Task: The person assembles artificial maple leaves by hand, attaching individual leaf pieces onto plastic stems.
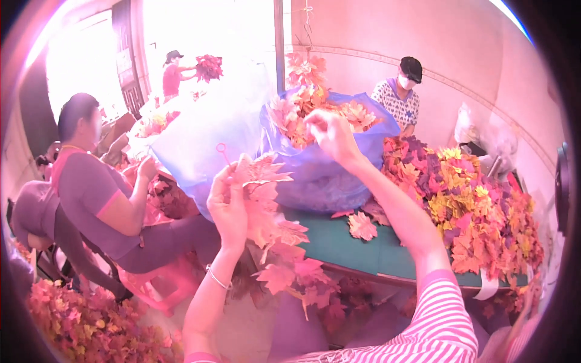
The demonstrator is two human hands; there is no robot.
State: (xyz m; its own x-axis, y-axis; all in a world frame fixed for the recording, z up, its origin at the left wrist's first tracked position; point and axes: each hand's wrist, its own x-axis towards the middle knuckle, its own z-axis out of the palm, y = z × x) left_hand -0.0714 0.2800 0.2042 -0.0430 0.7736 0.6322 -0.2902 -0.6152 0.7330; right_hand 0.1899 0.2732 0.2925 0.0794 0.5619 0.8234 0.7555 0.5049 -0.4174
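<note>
Leaves of orange-pink fabric strung into a long garland (275, 242) hang from my left hand (229, 202), which is clenched around the garland's upper end at chest height, in front of the table's near edge; the strand trails downward past my wrist with its thin silver bracelet (218, 278). A small pink plastic loop on a stem (222, 149) sticks up just above that hand. My right hand (331, 134) is stretched out further, fingers pinched on a leaf at the mouth of the large translucent blue plastic bag (327, 175), which bulges with more orange leaves and stands on the green tabletop (351, 245). One loose pink leaf (362, 226) lies flat on the bare green patch just in front of the bag. To the right of my forearm a wide heap of mixed orange, yellow and purple leaves (472, 212) covers the table out to its far right edge, so the only open surface I see is that green strip between bag, heap and the near rim. Beyond the table, against the pale pink wall, a person in a patterned shirt and dark cap (399, 97) works. On my left a seated person in a purple top (100, 193) sits close, with another pile of leaves (85, 320) on the floor below. Farther back, near the bright doorway, a person in red (172, 75) holds up a red leaf bunch (209, 66).
</note>
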